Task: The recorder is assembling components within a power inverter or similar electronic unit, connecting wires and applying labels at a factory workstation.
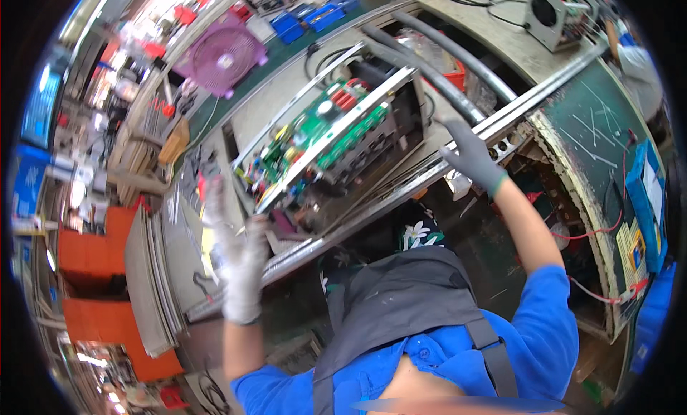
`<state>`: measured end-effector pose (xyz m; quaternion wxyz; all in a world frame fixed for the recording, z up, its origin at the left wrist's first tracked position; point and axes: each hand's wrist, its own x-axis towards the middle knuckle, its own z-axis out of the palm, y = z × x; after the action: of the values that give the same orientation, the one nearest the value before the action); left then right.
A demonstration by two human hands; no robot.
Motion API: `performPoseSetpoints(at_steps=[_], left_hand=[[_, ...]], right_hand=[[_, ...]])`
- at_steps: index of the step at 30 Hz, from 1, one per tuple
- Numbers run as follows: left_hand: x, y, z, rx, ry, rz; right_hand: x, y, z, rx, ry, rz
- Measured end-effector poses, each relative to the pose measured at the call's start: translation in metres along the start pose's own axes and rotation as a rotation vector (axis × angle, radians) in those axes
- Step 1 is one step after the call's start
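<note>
An open metal chassis [315,157] lies tilted on the bench in front of me, with a green circuit board [308,139] and several colourful components inside it. My left hand [240,261], in a whitish glove, is raised beside the chassis's near left corner. Its fingers are spread and somewhat blurred, with nothing visible in them. To the right of the chassis, my right hand [472,159] wears a grey glove. Its thumb and fingers stand apart above the metal rail [422,177], holding nothing I can see. Whether it touches the rail, I cannot tell.
Two grey tubes [458,57] run across the bench's far side. A purple fan grille [223,55] and blue bins [323,17] sit farther back. Orange boxes [100,254] stand at left; a green-topped table [590,121] with loose wires is at right. Another person [640,75] is at far right.
</note>
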<state>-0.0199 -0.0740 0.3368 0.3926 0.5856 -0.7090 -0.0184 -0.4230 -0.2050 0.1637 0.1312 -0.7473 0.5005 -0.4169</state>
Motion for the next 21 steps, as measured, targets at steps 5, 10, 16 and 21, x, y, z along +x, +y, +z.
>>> performPoseSetpoints(at_steps=[5,10,16,21], left_hand=[[0.000,0.010,0.080,-0.025,0.289,-0.009],[0.038,-0.082,0.055,-0.217,0.553,0.050],[0.017,-0.117,0.041,-0.056,0.512,0.170],[-0.054,-0.041,0.065,-0.488,0.407,0.277]], right_hand=[[0.052,0.066,0.037,-0.269,-0.403,0.060],[-0.027,-0.040,0.016,-0.502,-0.575,0.054],[-0.099,-0.075,0.039,-0.220,-0.319,0.193],[-0.081,-0.038,0.019,0.082,-0.539,0.177]])
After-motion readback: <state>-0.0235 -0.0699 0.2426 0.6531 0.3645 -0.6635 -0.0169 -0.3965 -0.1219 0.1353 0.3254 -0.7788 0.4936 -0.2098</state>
